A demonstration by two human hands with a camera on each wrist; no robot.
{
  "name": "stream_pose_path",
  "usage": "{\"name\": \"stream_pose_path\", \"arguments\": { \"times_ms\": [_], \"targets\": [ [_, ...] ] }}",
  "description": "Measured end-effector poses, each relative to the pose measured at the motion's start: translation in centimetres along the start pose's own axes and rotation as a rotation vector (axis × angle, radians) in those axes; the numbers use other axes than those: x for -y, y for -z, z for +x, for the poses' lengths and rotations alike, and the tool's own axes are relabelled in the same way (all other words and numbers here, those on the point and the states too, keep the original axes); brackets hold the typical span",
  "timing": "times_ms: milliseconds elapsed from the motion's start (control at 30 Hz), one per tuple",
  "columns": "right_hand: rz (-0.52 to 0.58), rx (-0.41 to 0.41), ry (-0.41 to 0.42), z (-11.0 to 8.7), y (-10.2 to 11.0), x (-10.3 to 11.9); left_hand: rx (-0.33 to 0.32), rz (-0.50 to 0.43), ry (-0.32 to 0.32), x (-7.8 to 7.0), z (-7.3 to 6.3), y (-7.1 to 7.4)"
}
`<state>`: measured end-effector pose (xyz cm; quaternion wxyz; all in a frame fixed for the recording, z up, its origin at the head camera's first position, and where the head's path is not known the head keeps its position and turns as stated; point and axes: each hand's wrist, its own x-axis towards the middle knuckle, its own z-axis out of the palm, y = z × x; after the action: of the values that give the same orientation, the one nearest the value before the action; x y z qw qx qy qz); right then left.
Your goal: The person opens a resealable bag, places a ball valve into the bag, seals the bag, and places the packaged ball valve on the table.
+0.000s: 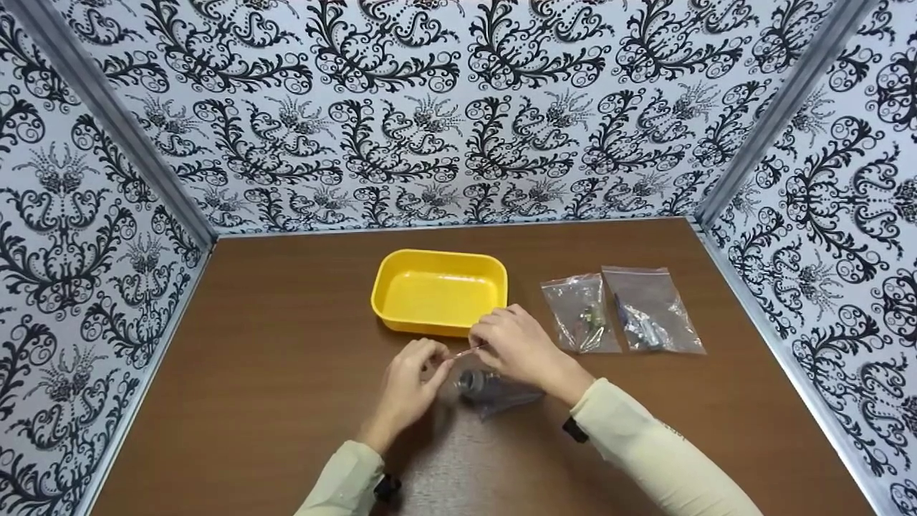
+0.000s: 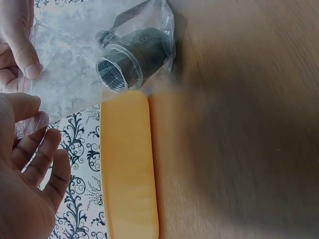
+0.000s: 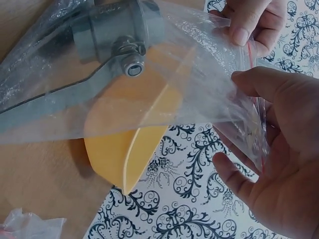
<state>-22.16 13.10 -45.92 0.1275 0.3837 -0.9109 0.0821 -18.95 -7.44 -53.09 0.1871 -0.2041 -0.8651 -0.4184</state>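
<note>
A clear zip bag [image 1: 512,401] hangs between my two hands, just in front of the yellow tray. In it lies a grey metal ball valve [image 3: 117,32] with a long lever handle [image 3: 65,97]; the left wrist view shows the threaded opening of the valve [image 2: 137,59]. My left hand [image 1: 410,383] pinches one end of the bag's zip edge between thumb and forefinger, its other fingers loosely bent. Towards the other end of that edge, my right hand [image 1: 521,349] pinches the bag with thumb and fingers. The red zip line [image 3: 251,55] runs between both hands.
The yellow tray [image 1: 437,292] stands on the brown table [image 1: 286,344] just beyond my hands. To its right lie two more zip bags with small parts, a nearer-in bag [image 1: 582,315] and an outer bag [image 1: 653,312]. Patterned walls [image 1: 458,143] enclose the table's back and sides.
</note>
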Motion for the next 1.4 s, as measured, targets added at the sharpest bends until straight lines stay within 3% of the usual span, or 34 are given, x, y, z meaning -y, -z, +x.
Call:
{"name": "stream_pose_path", "arguments": {
  "times_ms": [500, 1167, 1400],
  "targets": [
    [0.042, 0.005, -0.015, -0.6, 0.5, -0.9, -0.004, 0.031, -0.010, 0.1, -0.1, 0.2],
    [0.070, -0.028, -0.009, -1.3, 1.2, -2.0, -0.011, -0.002, -0.001, 0.3, -0.1, -0.2],
    [0.084, 0.002, 0.003, -1.2, 1.1, -2.0, -0.010, -0.014, 0.015, 0.3, -0.1, -0.1]
  ]
}}
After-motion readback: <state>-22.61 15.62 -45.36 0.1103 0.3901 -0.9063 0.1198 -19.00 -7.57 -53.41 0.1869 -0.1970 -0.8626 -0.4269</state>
